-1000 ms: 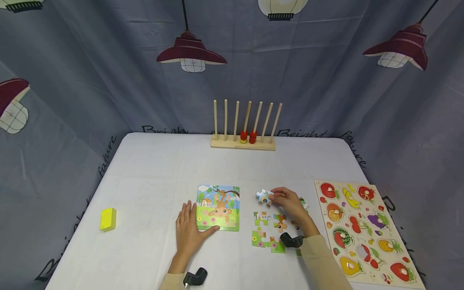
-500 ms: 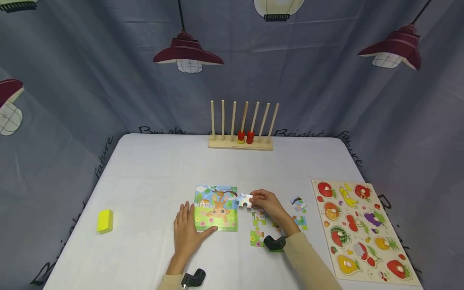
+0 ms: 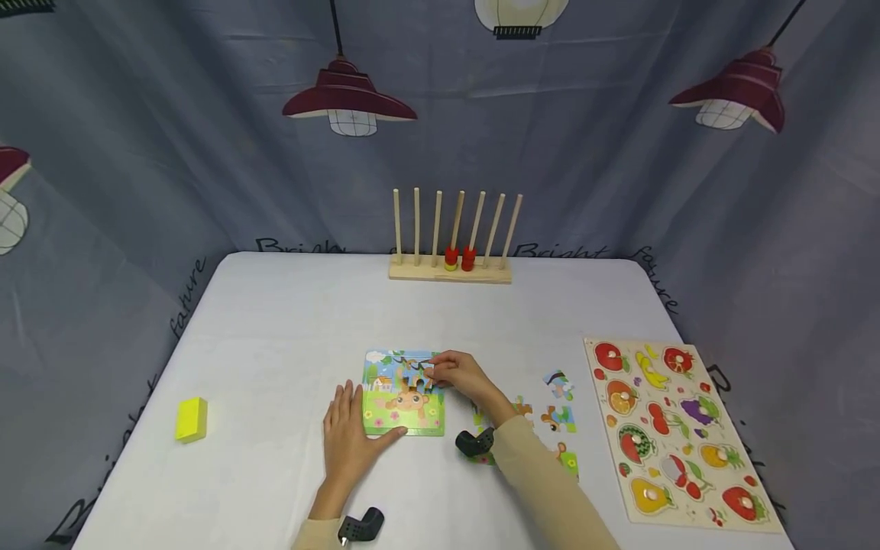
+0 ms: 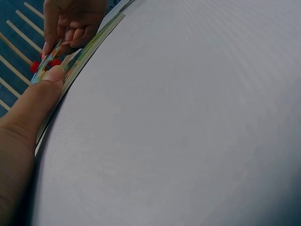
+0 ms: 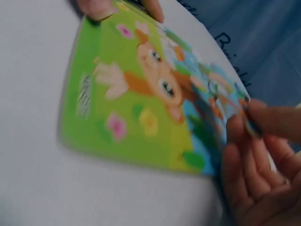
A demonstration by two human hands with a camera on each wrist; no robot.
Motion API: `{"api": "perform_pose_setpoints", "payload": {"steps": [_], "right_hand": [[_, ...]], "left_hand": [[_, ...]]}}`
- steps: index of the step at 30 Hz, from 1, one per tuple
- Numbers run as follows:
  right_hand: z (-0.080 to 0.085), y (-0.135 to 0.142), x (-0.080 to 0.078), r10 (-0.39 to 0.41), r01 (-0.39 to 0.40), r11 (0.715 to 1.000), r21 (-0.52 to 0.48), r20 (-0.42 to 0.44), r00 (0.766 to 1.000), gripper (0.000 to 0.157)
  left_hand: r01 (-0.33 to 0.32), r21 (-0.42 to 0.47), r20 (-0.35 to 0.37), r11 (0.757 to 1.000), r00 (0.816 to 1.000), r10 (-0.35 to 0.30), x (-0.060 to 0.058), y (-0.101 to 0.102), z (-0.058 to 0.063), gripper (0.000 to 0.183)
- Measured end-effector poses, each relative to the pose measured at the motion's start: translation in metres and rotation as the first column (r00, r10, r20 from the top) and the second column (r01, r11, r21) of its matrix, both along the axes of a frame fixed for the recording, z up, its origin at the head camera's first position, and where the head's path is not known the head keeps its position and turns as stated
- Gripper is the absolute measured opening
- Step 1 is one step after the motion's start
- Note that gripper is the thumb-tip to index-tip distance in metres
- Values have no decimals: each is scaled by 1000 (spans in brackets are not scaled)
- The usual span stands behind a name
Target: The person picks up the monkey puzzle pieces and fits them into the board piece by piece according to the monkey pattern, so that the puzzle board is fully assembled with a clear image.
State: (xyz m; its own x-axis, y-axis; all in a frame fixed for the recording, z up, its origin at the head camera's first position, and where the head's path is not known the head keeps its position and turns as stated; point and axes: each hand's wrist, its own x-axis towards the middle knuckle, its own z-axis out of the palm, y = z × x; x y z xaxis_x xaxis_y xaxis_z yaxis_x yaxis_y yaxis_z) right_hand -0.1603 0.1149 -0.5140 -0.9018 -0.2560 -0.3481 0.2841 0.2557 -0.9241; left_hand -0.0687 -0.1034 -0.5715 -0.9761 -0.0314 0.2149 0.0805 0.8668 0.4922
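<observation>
A square monkey-picture puzzle board lies on the white table. My left hand rests along its left side, fingers extended, thumb at the lower edge; the left wrist view shows that thumb against the board's rim. Over the upper right of the board, my right hand pinches a jigsaw piece between thumb and fingertips. In the right wrist view the piece is mostly hidden by the fingers. Loose jigsaw pieces lie to the right of the board, some covered by the right forearm.
A wooden peg stand with red and yellow rings stands at the table's back. The fruit puzzle board lies at the right. A yellow block sits at the left. Grey curtain surrounds the table.
My right hand has carried the jigsaw piece leftward, from above the loose pieces to over the monkey board. More loose pieces are uncovered at right. The left hand stays by the board.
</observation>
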Motion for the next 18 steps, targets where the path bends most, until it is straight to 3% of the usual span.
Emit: {"api": "perform_pose_setpoints", "payload": {"steps": [4,7,18], "right_hand": [[-10,-11,-11,-47,46,995,84,9,999,31],[-8,-19,-17,-51,49,992,115,16,999,30],[-5,-32,-27,-33,31,992,123,15,999,24]], "left_hand": [[-1,4,-3,1000,1000,1,1,2,0,111],[-1,14,-10,1000,1000,1,0,1,1,110],[-4,20,-16,1000,1000,4,1,2,1,109]]}}
